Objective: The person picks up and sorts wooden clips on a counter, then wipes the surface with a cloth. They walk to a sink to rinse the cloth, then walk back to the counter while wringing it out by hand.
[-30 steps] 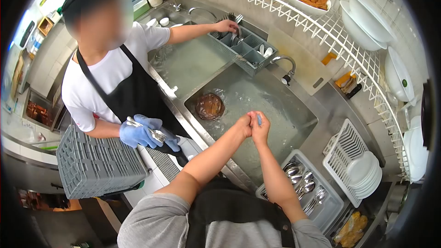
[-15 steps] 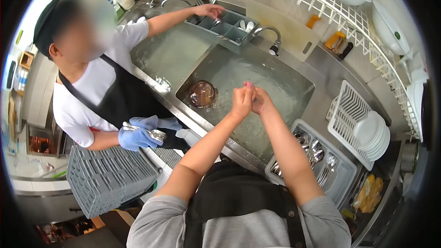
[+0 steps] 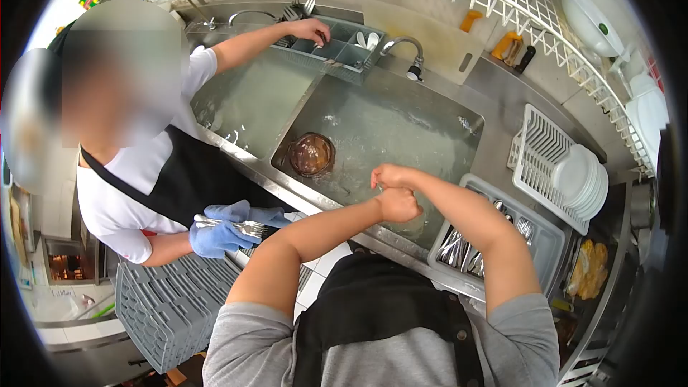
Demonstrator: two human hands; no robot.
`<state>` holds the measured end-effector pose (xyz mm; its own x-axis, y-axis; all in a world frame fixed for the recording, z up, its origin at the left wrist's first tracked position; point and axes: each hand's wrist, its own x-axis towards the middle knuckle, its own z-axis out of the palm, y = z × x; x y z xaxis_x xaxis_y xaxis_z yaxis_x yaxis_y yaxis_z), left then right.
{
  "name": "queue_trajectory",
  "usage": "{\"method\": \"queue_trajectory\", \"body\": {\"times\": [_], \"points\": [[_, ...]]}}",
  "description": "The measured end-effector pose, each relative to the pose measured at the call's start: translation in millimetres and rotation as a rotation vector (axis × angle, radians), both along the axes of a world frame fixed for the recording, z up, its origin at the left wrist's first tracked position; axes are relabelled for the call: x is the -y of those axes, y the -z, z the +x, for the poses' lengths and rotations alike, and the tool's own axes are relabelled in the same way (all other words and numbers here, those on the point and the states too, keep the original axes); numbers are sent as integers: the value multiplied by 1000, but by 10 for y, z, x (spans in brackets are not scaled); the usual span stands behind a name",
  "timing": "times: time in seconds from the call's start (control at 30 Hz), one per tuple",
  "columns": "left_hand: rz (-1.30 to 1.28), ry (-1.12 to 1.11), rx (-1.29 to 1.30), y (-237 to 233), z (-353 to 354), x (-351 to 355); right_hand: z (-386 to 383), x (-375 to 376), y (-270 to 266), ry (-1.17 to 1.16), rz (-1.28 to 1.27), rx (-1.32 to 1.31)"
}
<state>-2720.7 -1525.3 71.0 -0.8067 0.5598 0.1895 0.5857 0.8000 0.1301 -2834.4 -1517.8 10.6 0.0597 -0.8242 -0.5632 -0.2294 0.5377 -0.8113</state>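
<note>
Over the near part of the right sink basin (image 3: 401, 122), my left hand (image 3: 401, 205) is closed in a fist with nothing visible in it. Just beyond it, my right hand (image 3: 393, 176) has its fingers bent together, close to the left wrist; no object shows in it. Both hands are bare, above the water. A round brown bowl-like object (image 3: 312, 155) lies in the water at the basin's left side. A grey tray of metal cutlery (image 3: 459, 249) stands at the sink's right edge, beneath my right forearm.
A co-worker (image 3: 136, 193) at left holds forks (image 3: 240, 226) in a blue-gloved hand and reaches bare-handed into a cutlery caddy (image 3: 333, 50). A faucet (image 3: 414, 68) stands behind the basin. A white plate rack (image 3: 545, 165) is at right, grey racks (image 3: 168, 301) at lower left.
My hands have drawn nearer to me and apart from their clasp, with my left fist now below my right hand. The view has shifted. The co-worker's bare hand no longer shows a spoon.
</note>
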Motion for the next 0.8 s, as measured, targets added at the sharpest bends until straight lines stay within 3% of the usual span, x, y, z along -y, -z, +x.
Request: {"method": "queue_trajectory", "body": {"times": [0.1,0.2,0.23,0.3,0.4,0.47,0.53,0.6,0.67,0.73,0.8], "points": [[-231,26,161,624,-115,-34,55,-3,266,-85,-317,-425],[638,-157,315,922,-112,-79,205,92,523,-28,-253,-729],[598,-204,453,958,-96,-60,240,101,576,36,-173,-720],[504,-299,722,364,-92,90,328,123,293,159,-17,-701],[137,-393,429,884,-91,110,377,184,-140,268,-2,-731],[308,-344,155,716,-44,180,306,275,-542,285,-32,-740],[165,-402,537,123,8,279,230,216,-840,569,-340,-721],[490,-457,62,43,225,388,-29,147,-916,770,-495,-716],[446,-748,340,-42,441,505,-440,12,-613,710,-421,-772],[286,-869,37,-148,745,446,-525,-87,-610,661,-317,-710],[408,-967,106,-167,964,449,-452,-144,-974,606,-168,-553]]}}
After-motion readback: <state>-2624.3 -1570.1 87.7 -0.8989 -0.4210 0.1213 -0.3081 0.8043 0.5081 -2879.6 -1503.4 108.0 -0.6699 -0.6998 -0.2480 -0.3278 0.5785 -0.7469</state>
